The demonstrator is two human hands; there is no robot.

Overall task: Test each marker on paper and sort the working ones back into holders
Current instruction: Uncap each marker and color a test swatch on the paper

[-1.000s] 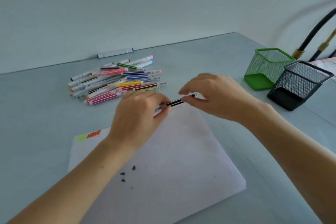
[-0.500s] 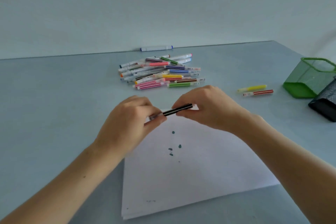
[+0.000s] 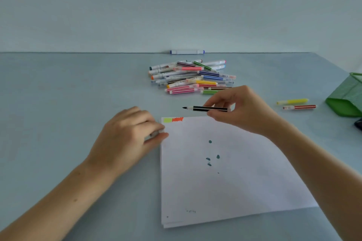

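My right hand [image 3: 240, 110] holds a black striped marker [image 3: 207, 108] level above the top edge of the white paper [image 3: 225, 182], its bare tip pointing left. My left hand [image 3: 129, 137] rests at the paper's left edge, fingers closed on the marker's cap, which is mostly hidden. The paper carries a yellow-green and an orange scribble [image 3: 173, 119] at its top left corner and several dark teal blots in the middle. A pile of coloured markers [image 3: 191, 77] lies behind the paper. The green mesh holder [image 3: 346, 98] stands at the right edge.
A yellow marker [image 3: 292, 101] and a red striped marker [image 3: 299, 107] lie apart, left of the green holder. A corner of the black holder [image 3: 358, 123] shows at the right edge. A white marker with blue ends [image 3: 187, 52] lies against the wall.
The hands have pulled apart: the cap came off in my left hand, which dropped to the paper's edge. My right hand keeps the uncapped marker. The view swung left.
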